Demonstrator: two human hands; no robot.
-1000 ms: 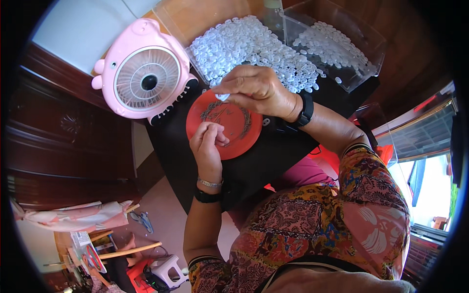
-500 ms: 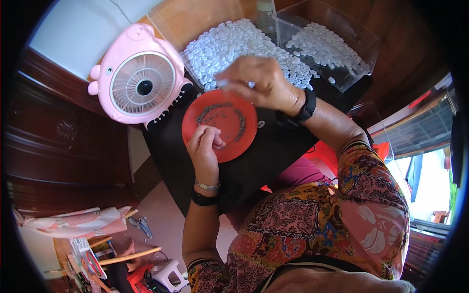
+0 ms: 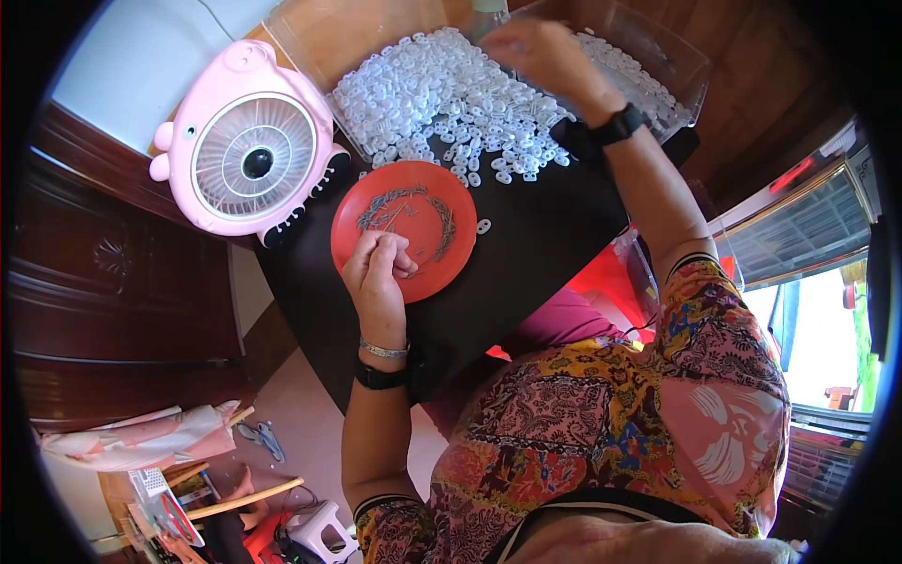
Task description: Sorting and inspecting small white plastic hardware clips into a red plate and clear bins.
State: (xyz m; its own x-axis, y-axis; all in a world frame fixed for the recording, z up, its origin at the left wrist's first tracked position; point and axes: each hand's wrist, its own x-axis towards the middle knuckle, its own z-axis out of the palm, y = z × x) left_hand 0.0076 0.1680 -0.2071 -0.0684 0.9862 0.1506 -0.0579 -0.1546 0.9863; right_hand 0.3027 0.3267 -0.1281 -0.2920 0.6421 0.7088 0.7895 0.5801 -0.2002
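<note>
I have my left hand (image 3: 378, 274) resting on the near rim of the round red plate (image 3: 418, 246), fingers curled together over a pinch of thin grey wire springs (image 3: 406, 209); the fingertips are closed, though I cannot tell whether a spring is actually caught between them. The plate is smooth, glossy plastic and lies near the left edge of the black worktop (image 3: 526, 254), with the springs strewn in a loose ring across its face.

My right hand (image 3: 537, 52) is stretched to the far edge of the worktop, over the heap of small white plastic pieces (image 3: 427, 99), flat and looped, piled thick there. Its fingers are bent downward and blurred, so I cannot tell what they hold. Behind the hand stands a clear, hard-walled plastic box (image 3: 672, 61) with more white pieces inside. One white piece (image 3: 483, 227) lies alone just beside the plate's right rim.

At the worktop's far left corner stands a pink, rounded fan (image 3: 246, 150) with a white ribbed grille.
</note>
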